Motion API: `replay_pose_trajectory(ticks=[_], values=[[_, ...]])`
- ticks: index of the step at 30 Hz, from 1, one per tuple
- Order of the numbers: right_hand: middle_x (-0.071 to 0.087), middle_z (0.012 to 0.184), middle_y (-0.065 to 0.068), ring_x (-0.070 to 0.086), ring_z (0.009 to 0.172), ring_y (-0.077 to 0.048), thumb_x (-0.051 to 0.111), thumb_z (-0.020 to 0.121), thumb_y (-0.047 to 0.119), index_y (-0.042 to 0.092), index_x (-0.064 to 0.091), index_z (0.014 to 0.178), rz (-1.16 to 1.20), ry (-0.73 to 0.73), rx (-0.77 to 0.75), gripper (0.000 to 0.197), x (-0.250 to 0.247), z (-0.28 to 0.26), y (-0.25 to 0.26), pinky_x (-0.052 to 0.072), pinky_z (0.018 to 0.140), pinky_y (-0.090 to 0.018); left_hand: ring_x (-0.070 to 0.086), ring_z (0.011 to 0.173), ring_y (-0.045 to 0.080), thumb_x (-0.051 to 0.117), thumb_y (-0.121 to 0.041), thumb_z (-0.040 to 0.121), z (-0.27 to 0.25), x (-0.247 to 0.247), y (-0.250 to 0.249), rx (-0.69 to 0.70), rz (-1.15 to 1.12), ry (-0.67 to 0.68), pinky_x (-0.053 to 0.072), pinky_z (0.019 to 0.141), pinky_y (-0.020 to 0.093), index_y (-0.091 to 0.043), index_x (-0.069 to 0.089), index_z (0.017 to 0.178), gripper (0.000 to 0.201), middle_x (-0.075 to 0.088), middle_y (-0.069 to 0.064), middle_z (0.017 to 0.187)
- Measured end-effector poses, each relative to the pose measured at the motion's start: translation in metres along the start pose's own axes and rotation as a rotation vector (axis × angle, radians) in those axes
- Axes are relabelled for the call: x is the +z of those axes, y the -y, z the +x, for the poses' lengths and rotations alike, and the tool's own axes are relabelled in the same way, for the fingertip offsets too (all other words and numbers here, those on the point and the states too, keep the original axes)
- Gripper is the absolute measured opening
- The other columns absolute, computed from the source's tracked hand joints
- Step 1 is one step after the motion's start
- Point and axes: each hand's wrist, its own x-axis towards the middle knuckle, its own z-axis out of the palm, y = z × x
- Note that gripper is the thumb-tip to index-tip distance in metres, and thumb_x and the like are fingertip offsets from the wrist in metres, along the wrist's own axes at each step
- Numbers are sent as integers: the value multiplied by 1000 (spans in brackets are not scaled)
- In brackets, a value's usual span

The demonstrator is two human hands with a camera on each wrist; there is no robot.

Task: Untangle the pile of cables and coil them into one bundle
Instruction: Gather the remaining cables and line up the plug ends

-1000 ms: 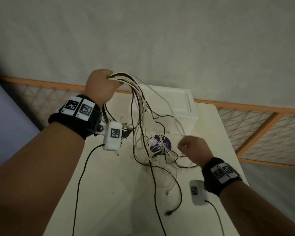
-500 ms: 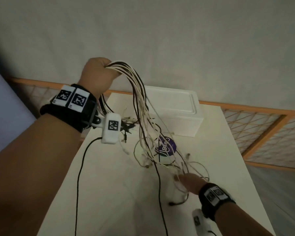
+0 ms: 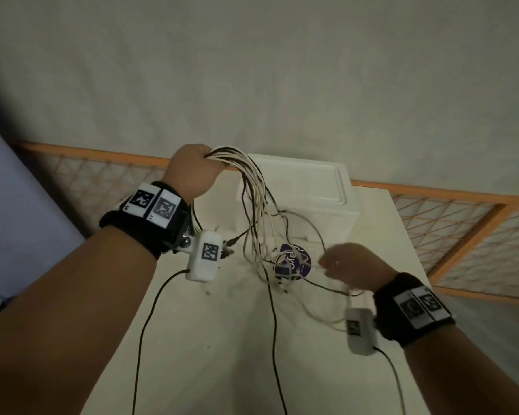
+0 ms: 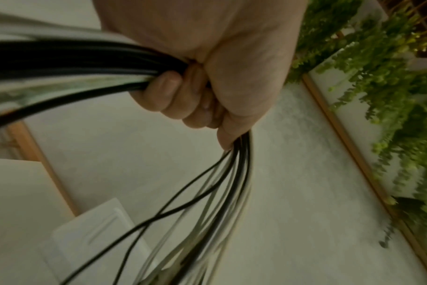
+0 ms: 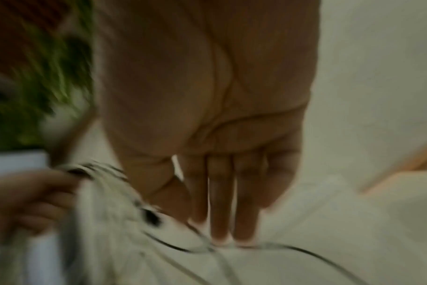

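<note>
My left hand is raised above the white table and grips a thick bundle of white and black cables in its fist. The left wrist view shows the fingers curled tight round the cables, with strands fanning out below. The loose ends hang down in a tangle onto the table. My right hand hovers low at the tangle's right side. In the blurred right wrist view its fingers lie straight, with thin strands running across the tips.
A white lidded box stands at the table's far end. A round purple disc lies under the tangle. An orange lattice fence runs behind and to the right. Green plants hang beyond it.
My right hand dropped to the loose strands on the table, then came back up and right with strands across its fingertips. The left hand keeps its grip on the bundle.
</note>
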Motion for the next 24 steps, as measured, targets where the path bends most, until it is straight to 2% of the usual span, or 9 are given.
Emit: replay_pose_trajectory(ticks=[1, 3, 5, 7, 10, 12, 18, 21, 24], values=[[65, 100, 0, 61, 99, -19, 67, 83, 26, 14, 65, 101, 126, -186, -39, 22, -7, 4, 24, 38, 78, -19, 48, 62, 22, 65, -30, 86, -4, 5, -3, 38, 35, 14, 34, 60, 30, -8, 54, 60, 36, 50, 10, 62], [60, 113, 2, 56, 105, -13, 77, 73, 35, 18, 53, 113, 505, -515, -80, 49, -21, 9, 74, 42, 85, -22, 47, 60, 19, 65, -29, 88, -14, 15, -10, 127, 91, 69, 33, 56, 30, 0, 60, 67, 36, 52, 11, 62], [49, 134, 2, 45, 121, -10, 82, 65, 40, 20, 36, 137, 630, -609, -88, 87, -26, 20, 107, 36, 99, -26, 45, 57, 16, 64, -27, 88, -27, 27, -16, 218, 138, 163, 32, 54, 30, -3, 58, 64, 34, 52, 9, 60], [58, 122, 0, 54, 110, -12, 79, 68, 29, 19, 38, 134, 662, -519, -83, 78, -14, 31, 118, 42, 93, -28, 40, 53, 14, 61, -22, 87, -42, 35, -18, 271, 202, 233, 29, 53, 30, -14, 45, 55, 37, 43, 1, 55], [62, 77, 5, 58, 69, -13, 65, 75, 13, 18, 57, 94, 645, -333, 5, 21, 22, 36, 105, 43, 68, -26, 35, 51, 12, 61, -19, 86, -51, 38, -1, 248, 214, 237, 24, 50, 30, -18, 35, 53, 42, 36, -2, 54], [58, 67, 7, 55, 62, -10, 63, 77, 19, 20, 55, 79, 603, -187, 88, 8, 51, 30, 88, 42, 63, -28, 36, 51, 11, 62, -21, 86, -52, 36, 17, 178, 162, 222, 24, 51, 30, -17, 36, 54, 42, 37, -2, 54], [60, 71, 9, 59, 70, -12, 62, 72, 28, 28, 56, 86, 424, -13, 209, 15, 99, 4, 42, 52, 68, -31, 38, 52, 12, 65, -18, 87, -60, 28, 36, 94, 19, 122, 29, 54, 29, -14, 42, 55, 39, 39, -2, 54], [65, 84, 6, 62, 83, -17, 61, 71, 26, 30, 55, 91, 118, -10, 221, 21, 109, -13, 6, 49, 75, -27, 42, 56, 13, 65, -17, 86, -56, 11, 30, 46, -114, -5, 32, 58, 28, -2, 59, 66, 26, 48, 4, 60], [67, 92, 5, 62, 93, -19, 54, 71, 19, 29, 60, 96, -116, -7, 341, 27, 108, -33, -40, 45, 78, -26, 37, 47, 9, 62, -13, 85, -48, -15, 24, -23, -266, -139, 30, 50, 23, -11, 64, 66, 19, 47, -5, 51]])
